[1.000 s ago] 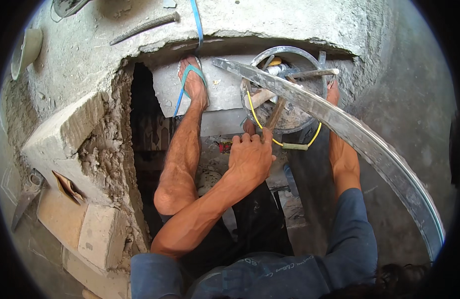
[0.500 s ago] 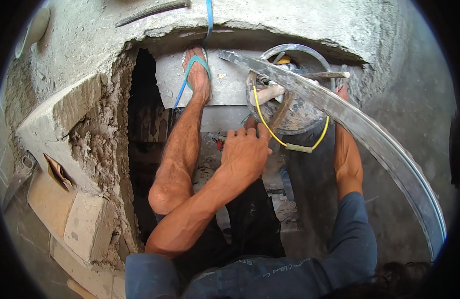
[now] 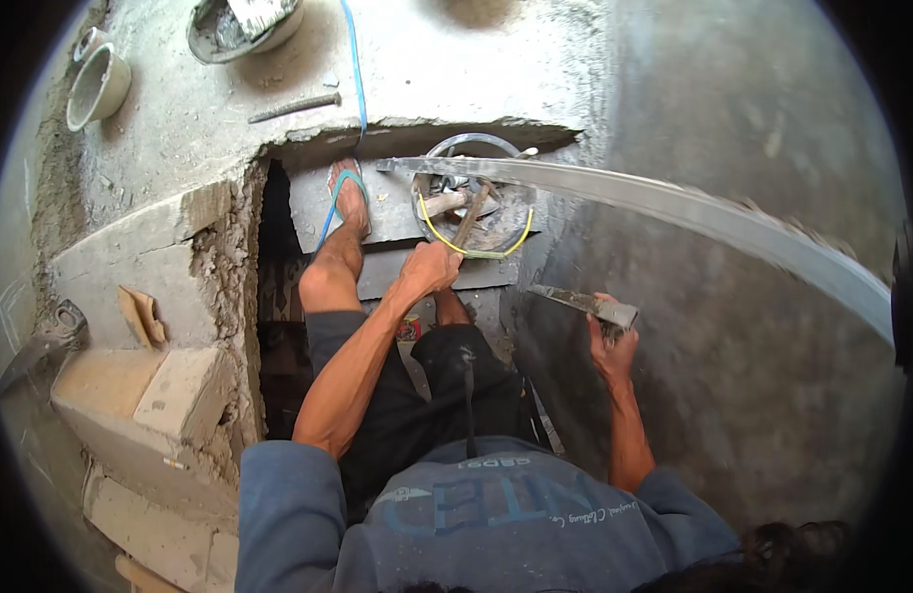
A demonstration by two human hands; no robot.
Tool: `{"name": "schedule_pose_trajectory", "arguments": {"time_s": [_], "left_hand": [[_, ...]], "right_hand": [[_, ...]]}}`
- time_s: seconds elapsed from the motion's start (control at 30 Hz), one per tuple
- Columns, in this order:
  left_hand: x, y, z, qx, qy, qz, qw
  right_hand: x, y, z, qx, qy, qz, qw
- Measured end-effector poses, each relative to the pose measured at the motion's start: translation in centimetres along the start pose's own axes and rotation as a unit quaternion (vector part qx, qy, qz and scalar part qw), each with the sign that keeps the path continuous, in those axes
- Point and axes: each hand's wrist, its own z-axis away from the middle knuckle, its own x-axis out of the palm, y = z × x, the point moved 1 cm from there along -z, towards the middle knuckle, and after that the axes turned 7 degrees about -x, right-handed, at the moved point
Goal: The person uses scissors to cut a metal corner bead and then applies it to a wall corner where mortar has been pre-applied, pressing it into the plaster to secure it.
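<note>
My left hand [image 3: 427, 265] is closed around a wooden tool handle [image 3: 468, 222] at a dusty bucket [image 3: 506, 233], which holds tools and has a yellow-corded grip. A long metal straightedge [image 3: 674, 198] lies across the bucket's top and reaches the right rim of the view. Low at the right, my right hand [image 3: 612, 341] grips a dirty flat trowel [image 3: 582, 301], its blade pointing left.
My sandalled foot [image 3: 350, 198] is on a concrete step [image 3: 308, 212] beside a dark gap [image 3: 279, 247]. Bowls [image 3: 99, 87], a short bar [image 3: 293, 107] and a blue strap [image 3: 356, 69] sit on the slab above. Broken blocks [image 3: 185, 395] and a saw [image 3: 32, 366] are at left.
My right hand has come down from the bucket's right side and now holds the trowel. The straightedge's right end appears higher. The view has shifted, showing more slab.
</note>
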Motion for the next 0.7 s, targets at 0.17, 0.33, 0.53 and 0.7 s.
{"name": "schedule_pose_trajectory", "arguments": {"time_s": [0.17,0.33,0.53,0.7], "left_hand": [[5.2,3.3,4.4,-0.147,-0.205,0.309,0.917],[8.2,8.8,8.3,-0.173,-0.265,0.646,0.694],[3.9,14.8,12.8,-0.078,-0.276,0.815,0.504],[-2.1,17.5,13.9,0.022,-0.253,0.816,0.519]], "right_hand": [[-9.2,-10.1,2.7,-0.125,0.034,-0.039,0.991],[-15.6,-16.1,5.7,-0.205,0.070,-0.070,0.974],[-19.4,-18.4,9.0,-0.285,0.133,-0.280,0.907],[-21.4,-18.4,10.0,-0.317,0.131,-0.410,0.845]]}}
